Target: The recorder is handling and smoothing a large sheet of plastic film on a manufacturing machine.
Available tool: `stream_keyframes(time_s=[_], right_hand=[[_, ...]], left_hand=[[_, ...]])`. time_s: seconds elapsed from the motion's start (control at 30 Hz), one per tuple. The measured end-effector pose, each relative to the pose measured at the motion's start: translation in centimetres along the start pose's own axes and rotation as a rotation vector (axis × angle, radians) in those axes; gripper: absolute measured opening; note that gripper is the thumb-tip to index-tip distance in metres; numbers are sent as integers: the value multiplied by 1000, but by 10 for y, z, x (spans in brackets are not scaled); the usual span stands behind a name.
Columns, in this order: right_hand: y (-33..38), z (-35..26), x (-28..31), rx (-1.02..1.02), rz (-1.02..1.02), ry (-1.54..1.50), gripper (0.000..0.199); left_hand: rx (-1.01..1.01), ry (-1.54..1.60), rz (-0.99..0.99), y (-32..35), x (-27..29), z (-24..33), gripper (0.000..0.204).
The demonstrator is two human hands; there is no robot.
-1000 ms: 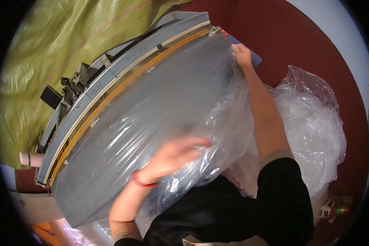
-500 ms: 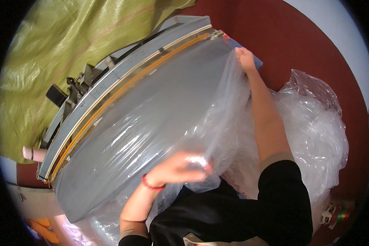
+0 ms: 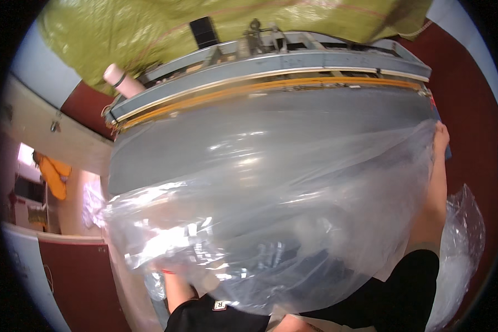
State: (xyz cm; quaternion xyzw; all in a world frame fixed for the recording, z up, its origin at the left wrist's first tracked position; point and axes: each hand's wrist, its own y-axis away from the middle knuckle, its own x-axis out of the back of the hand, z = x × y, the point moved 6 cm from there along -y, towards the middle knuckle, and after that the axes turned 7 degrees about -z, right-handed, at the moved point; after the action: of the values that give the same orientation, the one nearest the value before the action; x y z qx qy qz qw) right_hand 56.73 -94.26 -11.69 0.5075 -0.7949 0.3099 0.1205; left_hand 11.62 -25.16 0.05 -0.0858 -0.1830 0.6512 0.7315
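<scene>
A large sheet of clear plastic film point(image 3: 293, 205) spreads across a grey flat surface point(image 3: 249, 119) and drapes down over my lap. At the right edge, the fingers of my right hand point(image 3: 440, 134) are closed on a gathered edge of that film. My left forearm point(image 3: 178, 292), with a red bracelet at the wrist, comes up on the left side. My left hand is behind the bright, glossy film, so its fingers are hidden. Along the surface's far side runs a blue-grey metal frame point(image 3: 227, 72) with an orange strip point(image 3: 293, 83).
A yellow-green woven sheet point(image 3: 315, 19) hangs behind the frame. A black phone-like slab point(image 3: 203, 32) and a pink cylinder point(image 3: 123, 80) are by the frame. More crumpled clear film point(image 3: 463, 243) lies at the right. An open doorway point(image 3: 74, 188) shows at the left.
My view has turned, so the frame now runs nearly level. My left hand has moved left beneath the film, and the film now spreads wide between my arms. My right hand still grips its edge.
</scene>
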Motion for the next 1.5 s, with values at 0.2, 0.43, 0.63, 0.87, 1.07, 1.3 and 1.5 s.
stream_keyframes(time_s=[0.2,0.43,0.63,0.87,1.07,1.3,1.5], right_hand=[[-15,29,12,-30,-22,184,32],[-26,41,27,38,18,315,35],[-18,28,5,67,-15,281,35],[-13,21,22,114,54,316,37],[-10,17,10,92,-12,355,37],[-16,33,27,129,5,203,35],[-1,21,77,-68,-158,-323,30]], left_hand=[[197,-307,590,77,7,-34,25],[-47,82,1508,116,213,63,20],[627,-2023,766,11,260,152,32],[206,-1314,-309,-67,79,-16,52],[537,-1343,-99,-13,163,-75,61],[463,-1516,-52,-71,153,-93,36],[295,-1515,229,-96,181,-119,18]])
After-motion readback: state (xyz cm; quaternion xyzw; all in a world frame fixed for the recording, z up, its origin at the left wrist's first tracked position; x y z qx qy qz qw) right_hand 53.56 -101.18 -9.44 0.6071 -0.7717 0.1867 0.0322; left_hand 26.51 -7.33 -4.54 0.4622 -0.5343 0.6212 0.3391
